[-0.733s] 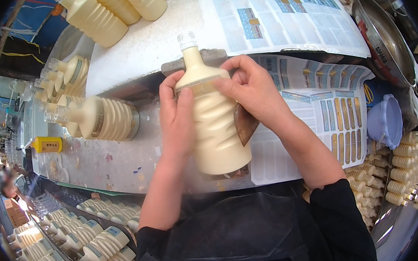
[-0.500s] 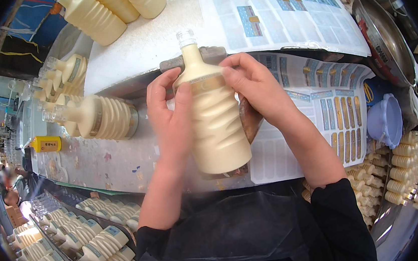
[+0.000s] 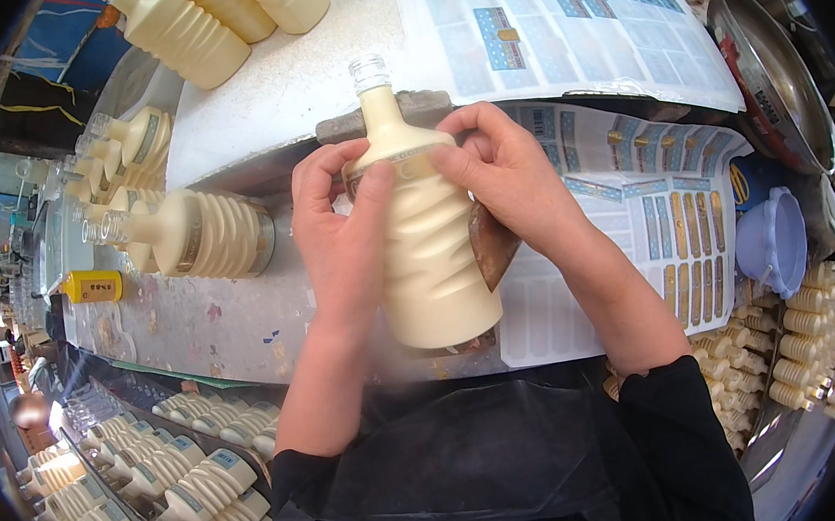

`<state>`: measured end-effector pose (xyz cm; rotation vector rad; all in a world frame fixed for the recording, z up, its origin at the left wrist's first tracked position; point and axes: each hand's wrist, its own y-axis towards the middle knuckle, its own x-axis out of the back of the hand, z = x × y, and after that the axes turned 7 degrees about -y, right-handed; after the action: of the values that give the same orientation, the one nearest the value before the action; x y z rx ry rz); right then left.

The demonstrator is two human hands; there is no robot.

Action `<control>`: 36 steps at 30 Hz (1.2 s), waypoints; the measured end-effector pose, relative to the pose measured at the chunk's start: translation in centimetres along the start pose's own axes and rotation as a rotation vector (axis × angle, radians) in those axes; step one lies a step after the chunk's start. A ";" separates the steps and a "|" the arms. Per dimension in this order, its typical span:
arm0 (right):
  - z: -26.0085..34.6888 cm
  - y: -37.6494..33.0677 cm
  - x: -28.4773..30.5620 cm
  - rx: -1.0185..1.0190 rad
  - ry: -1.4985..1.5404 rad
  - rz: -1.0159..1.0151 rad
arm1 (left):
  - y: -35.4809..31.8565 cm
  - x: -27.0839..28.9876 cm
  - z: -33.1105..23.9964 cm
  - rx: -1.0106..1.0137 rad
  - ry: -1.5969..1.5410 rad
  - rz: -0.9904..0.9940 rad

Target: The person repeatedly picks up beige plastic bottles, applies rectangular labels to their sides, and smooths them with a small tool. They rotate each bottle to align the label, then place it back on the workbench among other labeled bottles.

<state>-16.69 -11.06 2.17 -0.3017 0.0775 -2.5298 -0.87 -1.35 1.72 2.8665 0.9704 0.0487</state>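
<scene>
Cluttered with bottles and label sheets, the pale bench (image 3: 282, 97) ran across the upper part of the view, its surface speckled nearer the person. Over its middle, both hands held a cream ribbed bottle (image 3: 428, 252) with a clear screw neck pointing away from the person and its base toward the black-sleeved body. The left hand (image 3: 339, 243) wrapped the bottle's left side, its grip closed on the body with the thumb pressed near the shoulder. The right hand (image 3: 506, 174) gripped the bottle's shoulder from the right, fingertips (image 3: 453, 153) pressing on a narrow band label (image 3: 387, 162) around the neck base. Under the bottle lay a sheet of labels (image 3: 642, 222), partly peeled, and another sheet (image 3: 560, 33) lay farther back. Just left of the left hand a second cream bottle (image 3: 204, 235) lay on its side, already carrying a label. More cream bottles (image 3: 211, 0) lay at the bench's far left corner. A pale blue plastic bowl (image 3: 771, 239) sat at the right, with rows of bottles (image 3: 812, 339) beside it.
</scene>
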 end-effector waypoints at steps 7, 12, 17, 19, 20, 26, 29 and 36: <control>0.2 0.0 0.1 -0.008 0.055 0.018 | 0.0 0.0 0.0 -0.001 0.001 -0.005; -0.2 0.0 -0.1 -0.021 0.185 0.030 | 0.1 -0.1 0.1 0.000 0.002 -0.005; -0.1 0.0 0.3 -0.024 0.083 0.068 | 0.0 -0.1 0.0 0.003 0.015 -0.010; -0.4 0.1 0.2 -0.014 0.095 0.061 | 0.0 -0.1 0.0 -0.002 0.020 -0.009; -0.5 0.1 0.1 -0.011 0.100 0.056 | 0.1 -0.1 0.0 -0.005 0.023 -0.009; -0.1 -0.1 0.2 -0.024 0.090 0.053 | 0.0 -0.2 0.0 0.003 0.006 -0.015; 0.4 0.0 0.6 -0.061 0.214 0.077 | 0.1 -0.1 0.0 0.000 0.018 -0.015; 0.3 -0.2 0.2 -0.050 0.229 0.076 | 0.1 -0.2 0.1 -0.001 0.016 -0.008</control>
<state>-16.86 -11.04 2.54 -0.0258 0.2367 -2.4793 -0.95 -1.50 1.64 2.8657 0.9853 0.0716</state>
